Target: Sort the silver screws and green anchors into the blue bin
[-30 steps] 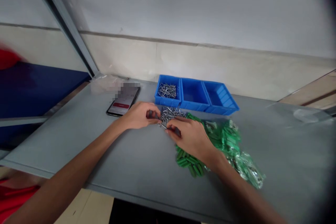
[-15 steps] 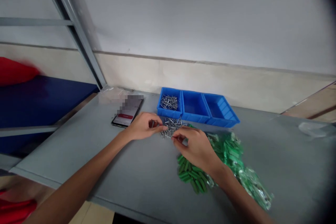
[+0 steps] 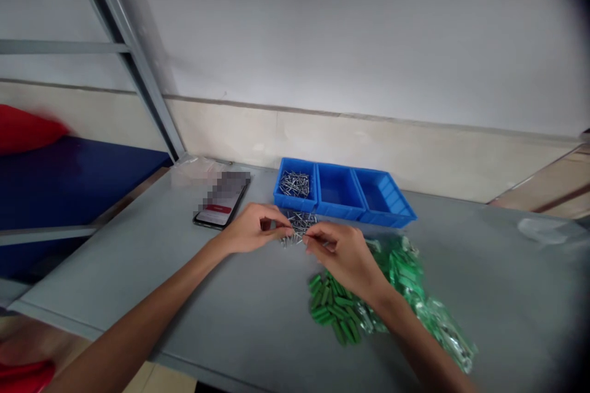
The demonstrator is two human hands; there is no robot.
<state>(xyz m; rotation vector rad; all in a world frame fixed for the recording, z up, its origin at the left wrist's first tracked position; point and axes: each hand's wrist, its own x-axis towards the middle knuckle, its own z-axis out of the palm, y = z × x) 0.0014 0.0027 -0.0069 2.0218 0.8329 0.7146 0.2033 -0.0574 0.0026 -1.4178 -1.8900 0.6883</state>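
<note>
My left hand [image 3: 251, 230] and my right hand [image 3: 343, 255] meet over a small heap of loose silver screws [image 3: 298, 223] on the grey table [image 3: 239, 307]. Both hands have their fingers pinched together on screws at the heap's edge. Just behind the heap stands a blue three-compartment tray [image 3: 343, 193]; its left compartment holds more screws [image 3: 295, 183], while the other two look bare. Green plastic wall plugs [image 3: 334, 307] lie under and beside my right wrist, spilling from a clear bag [image 3: 424, 301].
A phone [image 3: 222, 204] with a lit screen lies left of the tray. A grey metal frame post [image 3: 133, 67] rises at the table's back left corner. A blue surface with a red object [image 3: 23, 129] is further left. Crumpled clear plastic [image 3: 541, 227] sits at far right.
Both hands have lifted slightly and drawn closer together over the screw heap, fingertips nearly touching. The view has shifted a little.
</note>
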